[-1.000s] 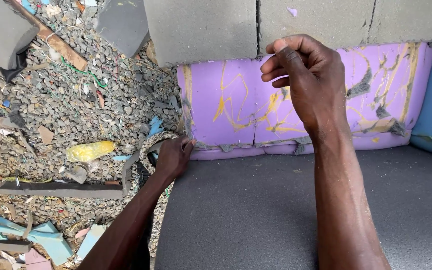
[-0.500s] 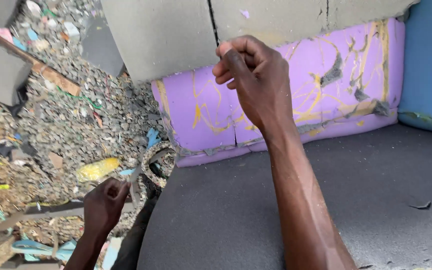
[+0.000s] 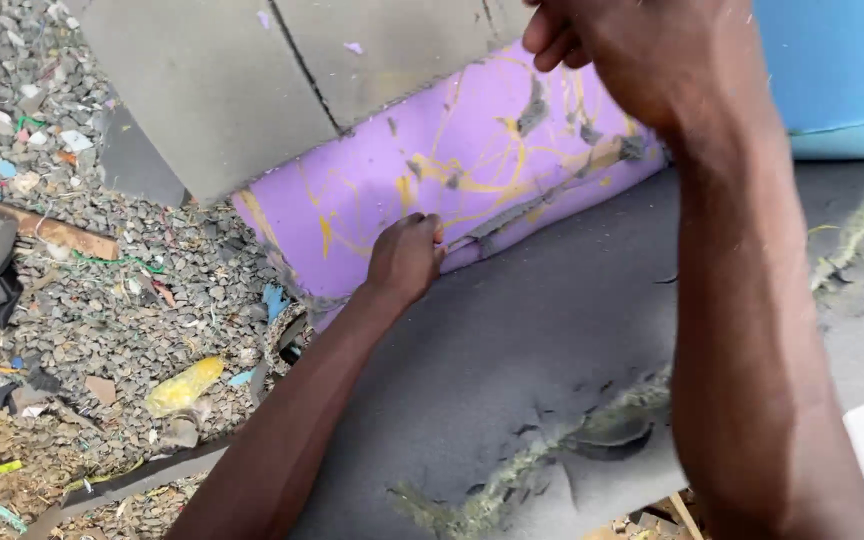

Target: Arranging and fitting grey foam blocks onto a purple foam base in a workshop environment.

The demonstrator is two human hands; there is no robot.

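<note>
Gripping the lower edge of the purple foam slab streaked with yellow glue, the left hand is curled shut just above the flat grey foam sheet. Right hand, raised beyond it, looks loosely closed; contents unclear. Best press evenly along the seam.

The foam slab lies flat; behind it, a foam block stands on edge, touching it. Left of the slab, gravel spreads, with a wooden strip on it.
</note>
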